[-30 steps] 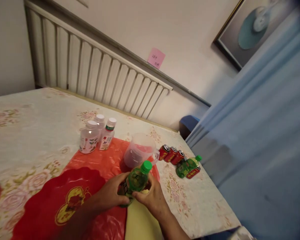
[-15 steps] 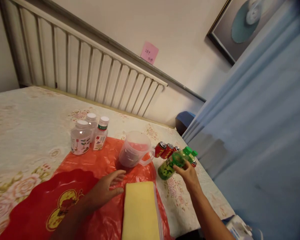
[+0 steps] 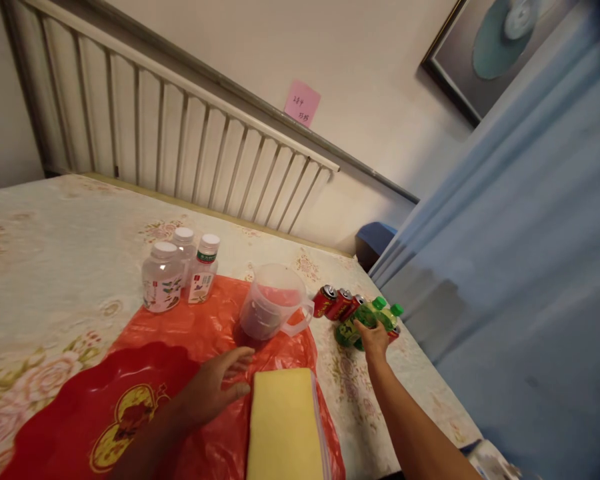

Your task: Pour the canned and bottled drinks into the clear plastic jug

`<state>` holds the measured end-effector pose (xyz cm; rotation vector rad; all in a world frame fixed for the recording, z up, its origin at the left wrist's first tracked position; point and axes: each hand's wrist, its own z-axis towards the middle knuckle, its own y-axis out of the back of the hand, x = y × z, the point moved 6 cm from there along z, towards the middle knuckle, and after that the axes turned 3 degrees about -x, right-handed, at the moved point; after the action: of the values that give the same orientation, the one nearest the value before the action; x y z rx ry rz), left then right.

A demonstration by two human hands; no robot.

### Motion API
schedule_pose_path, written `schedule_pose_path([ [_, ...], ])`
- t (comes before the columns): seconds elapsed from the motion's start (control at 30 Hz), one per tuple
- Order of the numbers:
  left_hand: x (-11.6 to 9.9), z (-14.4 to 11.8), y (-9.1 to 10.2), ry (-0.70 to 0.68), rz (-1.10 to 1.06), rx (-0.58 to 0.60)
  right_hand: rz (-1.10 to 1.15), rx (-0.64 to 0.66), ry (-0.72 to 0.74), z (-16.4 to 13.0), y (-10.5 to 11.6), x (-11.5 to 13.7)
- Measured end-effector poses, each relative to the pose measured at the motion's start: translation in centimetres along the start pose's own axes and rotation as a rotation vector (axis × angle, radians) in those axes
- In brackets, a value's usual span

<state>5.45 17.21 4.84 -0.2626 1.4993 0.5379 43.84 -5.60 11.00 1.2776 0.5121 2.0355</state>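
My right hand [image 3: 374, 339] grips a green plastic bottle [image 3: 349, 333] with a green cap, at the right beside a second green-capped bottle [image 3: 394, 315]. Whether its base touches the bed I cannot tell. Over the red plastic sheet [image 3: 225, 427], my left hand [image 3: 217, 387] hovers with fingers apart, holding nothing. Just beyond it stands a translucent measuring jug [image 3: 267, 313], its handle pointing right. A folded yellow cloth [image 3: 285, 420] lies between my hands. The red scalloped tray [image 3: 70, 407] is partly hidden under my left forearm.
Several red cans [image 3: 325, 300] stand right of the jug. Clear bottles with white caps [image 3: 161, 283] are grouped at the left, by the sheet's far edge. A floral cover [image 3: 80, 233] spreads beneath everything. White railing [image 3: 180, 133] and a blue curtain [image 3: 520, 253] border the space.
My right hand has moved the green bottle slightly right, closer to the other green-capped bottle, and the bottle is more upright. My left hand has barely moved.
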Motion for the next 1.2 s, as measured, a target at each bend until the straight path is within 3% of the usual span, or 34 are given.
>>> schedule_pose_path([
  [0.23,0.1,0.1,-0.1,0.003,-0.008,-0.016,-0.026,0.039,-0.041,-0.8,-1.6,-1.7],
  [0.4,0.5,0.1,-0.1,0.002,-0.015,-0.050,-0.042,0.051,-0.026,-4.2,-1.7,-3.5],
  [0.63,0.8,0.1,-0.2,0.019,-0.035,-0.039,0.017,0.241,0.294,-10.1,-3.5,-3.6],
  [0.77,0.9,0.2,-0.3,0.022,-0.022,-0.035,0.002,0.272,0.383,-10.0,-4.4,-3.5],
  [1.2,1.5,0.4,-0.4,0.020,-0.028,-0.056,0.014,0.325,0.466,-8.1,-5.5,-3.9],
])
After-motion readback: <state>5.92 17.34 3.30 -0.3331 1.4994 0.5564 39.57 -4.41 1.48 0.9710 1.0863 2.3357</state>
